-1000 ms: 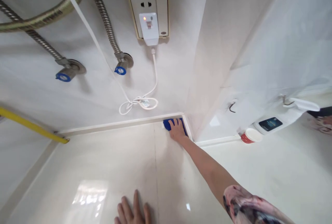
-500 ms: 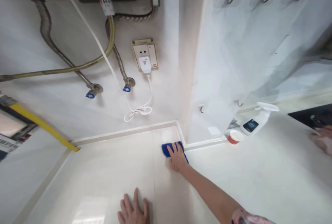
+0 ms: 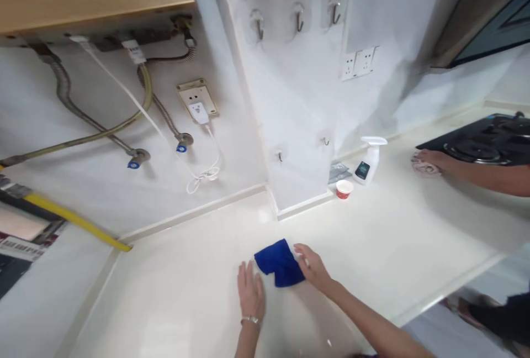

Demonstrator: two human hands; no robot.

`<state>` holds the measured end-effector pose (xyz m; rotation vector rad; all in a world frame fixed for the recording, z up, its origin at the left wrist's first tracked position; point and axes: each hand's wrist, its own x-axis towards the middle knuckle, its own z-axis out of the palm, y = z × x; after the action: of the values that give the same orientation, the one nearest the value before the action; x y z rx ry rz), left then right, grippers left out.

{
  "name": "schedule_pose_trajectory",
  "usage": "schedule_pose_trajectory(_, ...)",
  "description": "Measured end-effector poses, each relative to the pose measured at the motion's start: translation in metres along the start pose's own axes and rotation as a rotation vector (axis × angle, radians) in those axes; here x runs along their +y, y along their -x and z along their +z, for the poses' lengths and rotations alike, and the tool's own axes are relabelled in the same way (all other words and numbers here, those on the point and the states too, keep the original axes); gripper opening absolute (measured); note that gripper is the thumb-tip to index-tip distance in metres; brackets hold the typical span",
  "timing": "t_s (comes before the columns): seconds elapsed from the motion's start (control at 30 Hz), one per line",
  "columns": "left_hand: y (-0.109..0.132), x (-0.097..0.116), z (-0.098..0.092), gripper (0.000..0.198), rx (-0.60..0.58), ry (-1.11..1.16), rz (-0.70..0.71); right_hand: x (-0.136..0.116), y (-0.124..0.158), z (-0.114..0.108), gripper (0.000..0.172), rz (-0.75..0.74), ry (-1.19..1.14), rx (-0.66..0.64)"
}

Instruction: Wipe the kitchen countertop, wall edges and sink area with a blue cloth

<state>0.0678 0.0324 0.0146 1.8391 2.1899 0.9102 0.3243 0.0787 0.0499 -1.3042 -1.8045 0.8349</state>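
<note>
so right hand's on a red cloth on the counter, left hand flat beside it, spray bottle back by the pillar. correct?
Not quite: the cloth is blue, not red, as the head view shows. The only red thing nearby is the small cup. The rest holds: the right hand is on the cloth on the counter, the left hand lies flat beside it, and the spray bottle stands back by the pillar.

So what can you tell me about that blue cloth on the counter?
The blue cloth is a small, deep-blue rag, soft and fuzzy-looking like microfibre. It lies bunched and loosely folded, not spread flat, on the glossy cream counter, out from the wall corner. The right hand grips its right edge with the fingers, while the left hand lies flat on the counter at its left corner, touching or nearly so.
</note>
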Motion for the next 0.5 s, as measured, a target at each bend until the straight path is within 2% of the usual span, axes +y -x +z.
schedule_pose_trajectory(0.03,-0.003,0.016,0.008,0.060,-0.046,0.026,0.054,0.010,0.016,-0.015,0.046,0.037,-0.029,0.047)
schedule_pose_trajectory(0.1,-0.008,0.046,0.022,0.055,-0.117,0.028,0.179,0.032,0.052,-0.044,0.038,0.078,-0.043,0.046)
schedule_pose_trajectory(0.2,-0.014,0.074,0.036,0.049,-0.172,-0.060,0.298,0.065,0.102,-0.081,0.034,0.158,-0.042,0.039)
schedule_pose_trajectory(0.27,-0.017,0.082,0.039,0.050,-0.200,-0.137,0.315,0.082,0.124,-0.096,0.036,0.237,-0.048,0.094)
schedule_pose_trajectory(0.37,-0.022,0.085,0.038,0.077,-0.252,-0.223,0.313,0.095,0.139,-0.106,0.036,0.308,-0.063,0.167)
schedule_pose_trajectory(0.4,-0.023,0.084,0.037,0.080,-0.268,-0.239,0.306,0.097,0.141,-0.106,0.035,0.312,-0.058,0.183)
schedule_pose_trajectory(0.5,-0.030,0.078,0.033,0.065,-0.289,-0.272,0.264,0.100,0.142,-0.101,0.030,0.261,-0.026,0.218)
